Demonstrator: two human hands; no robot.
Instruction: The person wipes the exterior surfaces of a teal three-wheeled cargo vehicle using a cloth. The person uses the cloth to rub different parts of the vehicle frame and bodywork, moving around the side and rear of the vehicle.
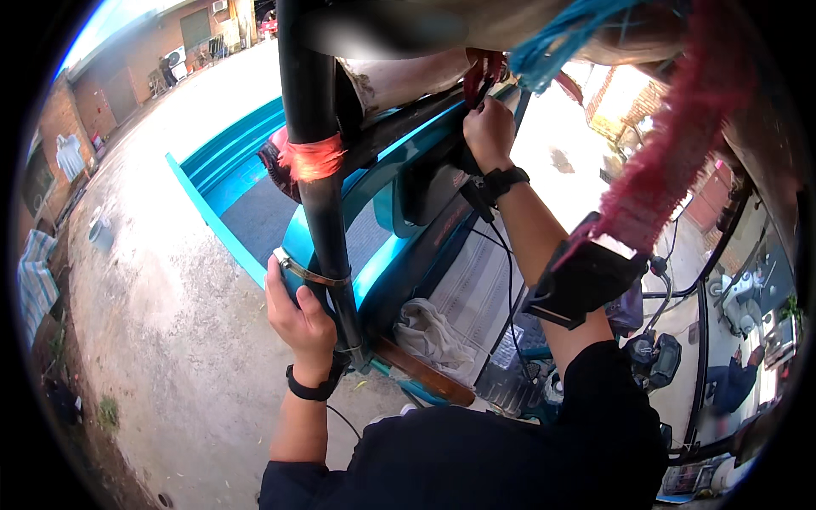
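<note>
On the left, the left hand [306, 331] touches a metal hose clamp [319, 277] around the black pole [321, 217]; I cannot tell whether it grips it. Farther off and right, the right hand [490, 134] curls beside dark red cloth [478, 72], its hold unclear.

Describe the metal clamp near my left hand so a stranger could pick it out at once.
Find the thick black pole standing in front of the turquoise cargo bed. Follow it down past the orange wrapping to the left hand, where the clamp crosses the pole. It is a narrow, shiny metal band, unlike the wide, bright wrapping above.
</note>
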